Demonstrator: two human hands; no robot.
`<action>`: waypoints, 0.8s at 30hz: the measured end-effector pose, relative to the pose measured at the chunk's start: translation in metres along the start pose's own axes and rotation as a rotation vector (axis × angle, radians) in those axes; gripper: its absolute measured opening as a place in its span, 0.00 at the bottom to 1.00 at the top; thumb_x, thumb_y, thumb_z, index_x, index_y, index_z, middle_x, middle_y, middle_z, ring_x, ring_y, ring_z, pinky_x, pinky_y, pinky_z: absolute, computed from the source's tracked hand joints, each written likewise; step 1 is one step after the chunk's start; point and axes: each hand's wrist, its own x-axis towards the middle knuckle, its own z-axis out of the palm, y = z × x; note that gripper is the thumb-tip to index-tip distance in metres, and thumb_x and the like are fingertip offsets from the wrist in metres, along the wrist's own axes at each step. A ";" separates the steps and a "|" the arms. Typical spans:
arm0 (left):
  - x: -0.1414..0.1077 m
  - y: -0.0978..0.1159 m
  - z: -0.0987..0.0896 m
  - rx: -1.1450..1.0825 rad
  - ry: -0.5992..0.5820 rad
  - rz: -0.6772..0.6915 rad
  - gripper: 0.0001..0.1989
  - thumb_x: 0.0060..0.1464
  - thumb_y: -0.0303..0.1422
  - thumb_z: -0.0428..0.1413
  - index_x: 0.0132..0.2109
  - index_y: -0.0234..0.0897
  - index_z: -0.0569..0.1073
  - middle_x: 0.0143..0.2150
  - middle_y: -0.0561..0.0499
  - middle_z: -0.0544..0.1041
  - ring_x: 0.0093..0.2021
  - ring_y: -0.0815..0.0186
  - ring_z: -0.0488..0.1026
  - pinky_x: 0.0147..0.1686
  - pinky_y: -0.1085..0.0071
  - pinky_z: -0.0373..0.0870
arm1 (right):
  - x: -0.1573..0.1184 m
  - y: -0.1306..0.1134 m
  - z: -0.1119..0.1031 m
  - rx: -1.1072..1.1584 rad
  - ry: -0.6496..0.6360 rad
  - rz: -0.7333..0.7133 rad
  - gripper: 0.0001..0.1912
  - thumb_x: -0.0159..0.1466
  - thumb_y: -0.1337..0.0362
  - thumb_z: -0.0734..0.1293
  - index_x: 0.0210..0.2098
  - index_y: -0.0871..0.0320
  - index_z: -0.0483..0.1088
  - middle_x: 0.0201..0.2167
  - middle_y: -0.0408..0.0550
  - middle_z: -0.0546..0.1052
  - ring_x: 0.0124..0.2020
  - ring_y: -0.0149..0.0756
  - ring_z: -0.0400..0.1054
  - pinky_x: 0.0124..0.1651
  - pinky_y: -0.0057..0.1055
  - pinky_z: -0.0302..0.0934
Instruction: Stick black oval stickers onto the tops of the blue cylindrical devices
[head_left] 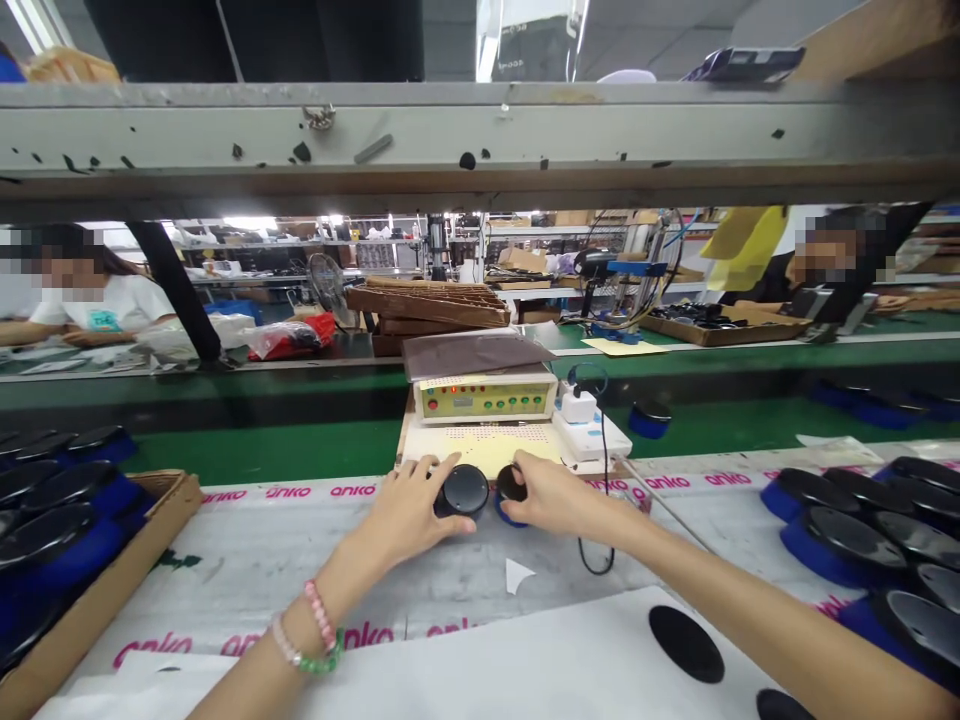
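Note:
My left hand (420,500) curves its thumb and fingers around a round black-topped unit (466,490) in front of the tester box. To its right, my right hand (538,488) grips a second round unit, black on top with a blue side (511,492), partly covered by the fingers. The two units are side by side, close together. Just behind them stands the tester box (486,398), with a yellow front panel, a red light and a row of green buttons. A small scrap of white paper (517,576) lies nearer to me.
A cardboard tray (176,500) at left holds several blue-and-black units. More units (840,545) crowd the right side. A white sheet with black discs (686,645) lies in front. Adapter and cable (577,405) sit beside the tester. A shelf beam (480,135) crosses overhead. Two people work beyond.

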 end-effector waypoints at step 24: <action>-0.025 0.075 -0.055 -2.056 -0.205 -0.141 0.27 0.65 0.46 0.38 0.46 0.31 0.73 0.38 0.44 0.72 0.37 0.63 0.72 0.35 0.70 0.69 | -0.044 0.052 -0.126 -0.015 0.678 0.390 0.22 0.60 0.41 0.60 0.35 0.55 0.60 0.30 0.44 0.72 0.29 0.34 0.67 0.33 0.30 0.62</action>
